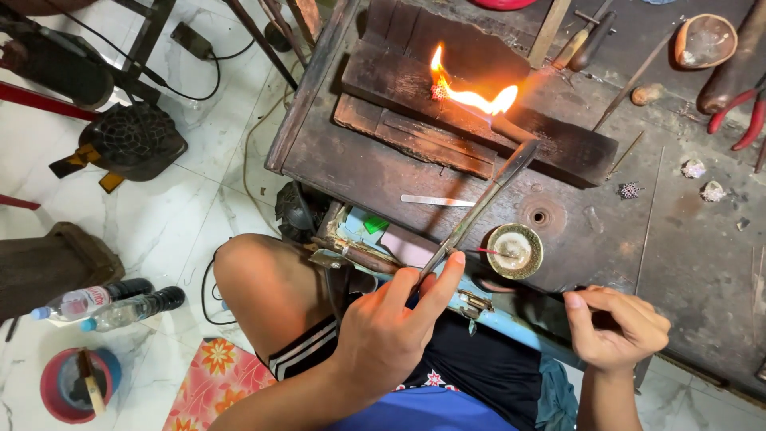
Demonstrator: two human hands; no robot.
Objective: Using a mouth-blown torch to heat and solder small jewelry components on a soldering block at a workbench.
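Note:
My left hand [395,319] grips long metal tweezers [479,209] whose tips reach up toward a torch nozzle [511,128]. The torch's flame [471,97] plays leftward across a charred wooden block [550,140] onto a small glowing piece [437,90]. My right hand [618,326] pinches the end of a thin dark rod [527,286] that lies low over the bench front. Just beyond it stands a small round brass dish [515,251], with a thin red-tipped stick [481,251] resting on its rim. Both hands are above my lap at the bench's near edge.
Small silver ornaments [630,190] lie on the dark bench to the right, with red-handled pliers [742,112] and a shell-like dish [706,40] farther back. A flat metal strip [435,199] lies near the block. Plastic bottles [108,305] and a red bowl [68,387] sit on the white floor at left.

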